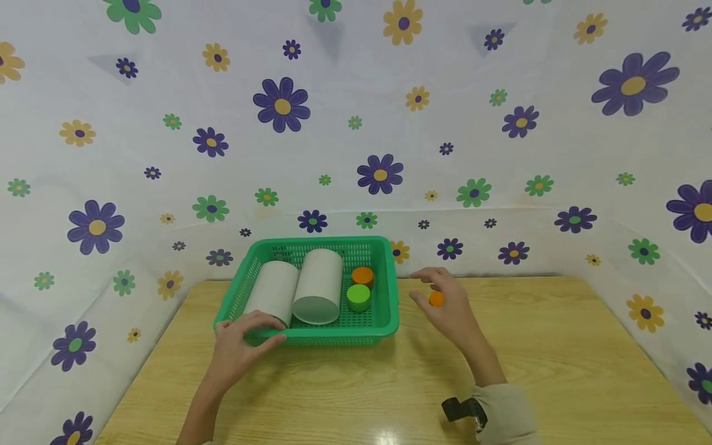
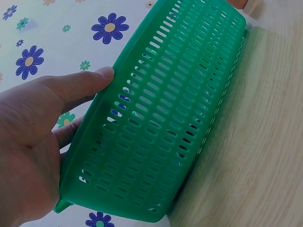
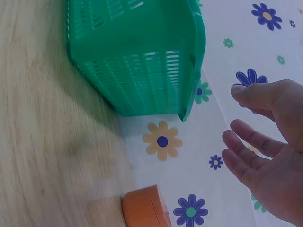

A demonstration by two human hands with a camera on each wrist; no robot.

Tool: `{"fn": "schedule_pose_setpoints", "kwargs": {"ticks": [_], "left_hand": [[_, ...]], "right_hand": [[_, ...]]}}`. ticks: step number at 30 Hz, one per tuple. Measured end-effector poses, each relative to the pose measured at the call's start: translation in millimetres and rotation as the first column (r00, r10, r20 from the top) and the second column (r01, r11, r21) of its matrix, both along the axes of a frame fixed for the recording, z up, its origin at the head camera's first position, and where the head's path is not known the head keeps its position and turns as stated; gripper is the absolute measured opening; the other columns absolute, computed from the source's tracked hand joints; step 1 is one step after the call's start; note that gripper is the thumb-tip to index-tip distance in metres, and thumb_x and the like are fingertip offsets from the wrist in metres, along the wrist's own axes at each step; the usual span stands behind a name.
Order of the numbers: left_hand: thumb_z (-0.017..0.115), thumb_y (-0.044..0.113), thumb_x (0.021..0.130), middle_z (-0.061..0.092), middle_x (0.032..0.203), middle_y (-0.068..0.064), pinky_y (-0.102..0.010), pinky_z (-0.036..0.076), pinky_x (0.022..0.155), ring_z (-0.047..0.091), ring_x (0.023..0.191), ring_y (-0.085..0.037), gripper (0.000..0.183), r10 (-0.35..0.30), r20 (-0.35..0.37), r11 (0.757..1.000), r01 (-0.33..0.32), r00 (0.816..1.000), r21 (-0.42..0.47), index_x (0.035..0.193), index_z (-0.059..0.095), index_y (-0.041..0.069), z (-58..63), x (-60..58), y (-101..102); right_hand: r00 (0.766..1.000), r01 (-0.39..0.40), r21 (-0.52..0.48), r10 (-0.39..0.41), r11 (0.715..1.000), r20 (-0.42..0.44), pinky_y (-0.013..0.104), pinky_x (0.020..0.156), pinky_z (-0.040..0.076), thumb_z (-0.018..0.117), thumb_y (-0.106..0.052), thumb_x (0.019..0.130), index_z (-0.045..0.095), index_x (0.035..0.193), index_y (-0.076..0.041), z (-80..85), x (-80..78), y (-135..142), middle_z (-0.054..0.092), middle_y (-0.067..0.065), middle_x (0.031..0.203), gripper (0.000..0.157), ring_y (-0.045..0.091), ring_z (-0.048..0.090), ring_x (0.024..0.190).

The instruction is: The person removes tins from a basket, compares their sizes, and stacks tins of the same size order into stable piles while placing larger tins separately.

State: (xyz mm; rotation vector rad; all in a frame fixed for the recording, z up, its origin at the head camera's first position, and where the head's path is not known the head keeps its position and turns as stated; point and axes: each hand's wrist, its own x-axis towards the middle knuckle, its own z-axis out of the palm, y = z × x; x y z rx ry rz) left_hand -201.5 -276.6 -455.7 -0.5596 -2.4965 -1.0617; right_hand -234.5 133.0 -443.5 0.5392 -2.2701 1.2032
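Observation:
My left hand [image 1: 239,346] grips the near left rim of a green plastic basket [image 1: 334,334], thumb outside and fingers over the edge. The left wrist view shows the thumb [image 2: 90,82] against the slotted wall. Inside the basket lie two white cylinders [image 1: 319,287], side by side. To their right are a small orange round piece [image 1: 362,276] and a lime-green one [image 1: 358,298]. Beyond the basket's right side, my right hand [image 1: 447,306] hovers with fingers spread and nothing held. Another small orange cylinder [image 3: 144,208] with a seam stands on the table, partly hidden behind that hand in the head view.
The wooden table [image 1: 356,395] runs back to a white flower-print cloth [image 1: 334,148], which hangs behind and at both sides. A black strap [image 1: 464,411] sits on the right wrist by a beige sleeve [image 1: 506,411].

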Motion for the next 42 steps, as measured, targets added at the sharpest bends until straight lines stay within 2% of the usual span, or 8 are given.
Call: {"fn": "schedule_pose_setpoints", "kwargs": {"ticks": [6,14,18,29,35,42], "left_hand": [[0.089,0.025,0.081,0.071,0.099,0.019,-0.045,0.016,0.082,0.064,0.100,-0.010,0.018,0.005,-0.002,1.000,-0.005,1.000,-0.002,0.093,0.076,0.030,-0.6,0.2,0],[0.088,0.025,0.082,0.071,0.099,0.019,-0.045,0.015,0.081,0.063,0.100,-0.010,0.018,0.000,-0.006,1.000,0.000,1.000,0.010,0.094,0.076,0.030,-2.0,0.5,0],[0.088,0.025,0.082,0.071,0.099,0.019,-0.045,0.015,0.082,0.063,0.100,-0.010,0.019,-0.001,-0.004,1.000,0.001,1.000,0.013,0.094,0.075,0.033,-2.5,0.8,0],[0.089,0.025,0.081,0.071,0.100,0.019,-0.045,0.016,0.083,0.064,0.100,-0.009,0.018,-0.005,-0.025,1.000,0.005,1.000,0.000,0.094,0.076,0.029,-4.3,-1.5,0],[0.089,0.025,0.081,0.070,0.100,0.019,-0.045,0.016,0.083,0.063,0.101,-0.009,0.018,-0.001,-0.032,1.000,0.001,0.999,-0.002,0.094,0.077,0.029,-7.8,-3.1,1],[0.088,0.025,0.082,0.071,0.100,0.019,-0.045,0.016,0.083,0.064,0.100,-0.010,0.017,0.002,-0.032,1.000,-0.002,0.999,0.002,0.094,0.077,0.025,-9.5,-1.8,0]], "right_hand": [[0.998,-0.049,0.016,0.050,0.999,-0.037,0.052,0.089,0.053,0.080,0.004,0.086,0.071,0.115,-0.003,-5.5,-1.2,-12,0.066,0.012,0.118,0.031,0.034,0.064,0.106],[0.998,-0.060,0.053,0.058,0.997,0.022,0.050,0.098,0.051,0.082,-0.001,0.086,0.073,0.115,-0.003,-6.9,3.2,-28,0.065,0.012,0.124,0.030,0.030,0.061,0.116],[0.999,-0.049,0.080,0.048,0.996,0.007,0.050,0.100,0.050,0.084,0.000,0.084,0.073,0.113,-0.003,-7.3,4.3,-34,0.065,0.012,0.123,0.031,0.032,0.061,0.120],[0.995,-0.059,0.125,0.068,0.990,-0.071,0.046,0.095,0.053,0.085,0.002,0.082,0.074,0.109,-0.004,-8.0,2.1,-43,0.064,0.009,0.118,0.031,0.028,0.062,0.112],[0.994,-0.082,0.210,0.096,0.974,-0.058,0.042,0.098,0.052,0.086,-0.002,0.082,0.073,0.111,-0.008,-7.2,-2.1,-52,0.064,0.007,0.120,0.032,0.026,0.060,0.115],[0.982,-0.160,0.306,0.184,0.939,-0.052,0.042,0.099,0.051,0.084,-0.008,0.086,0.072,0.114,-0.007,-4.0,-11.6,-65,0.065,0.006,0.121,0.030,0.026,0.061,0.115]]}}
